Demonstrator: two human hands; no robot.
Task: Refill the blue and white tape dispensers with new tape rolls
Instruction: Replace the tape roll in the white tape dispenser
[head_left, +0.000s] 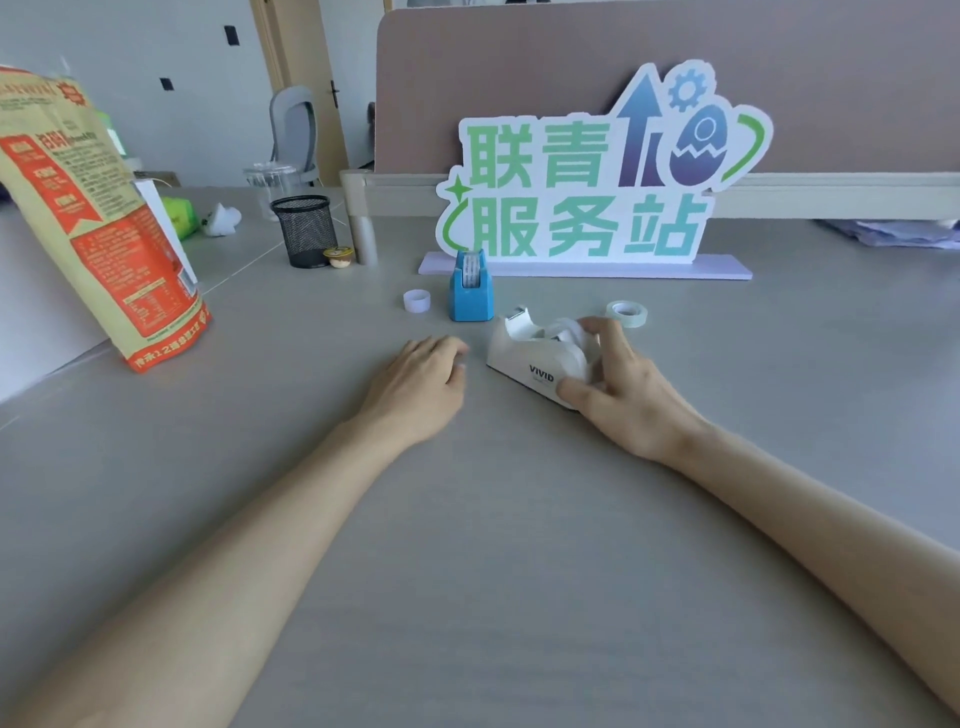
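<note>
Two bare forearms stretch over the grey bench (467, 519). The right hand (623, 389) closes on the white tape dispenser (524, 358) at its roll end, its long axis running back-left, cutter farthest. The left hand (421, 384) rests loosely curled, empty. The blue tape dispenser (470, 291), loaded, stands behind, before a partition sign (587, 176); a loose tape roll (626, 313) lies right.

Surface (467, 519): grey, matte, a seam line at left.
Centre: blue dispenser (470, 291) upright; white dispenser (524, 353) just beside it, right.
Loose: small white ring (416, 301) left of blue dispenser; clear tape roll (626, 313) flat, behind white dispenser.
Back: sign (587, 176) on lilac base; mesh cup (305, 230).
Left: printed bag (98, 223), leaning.
Hands: left hand (423, 384) resting on surface.
</note>
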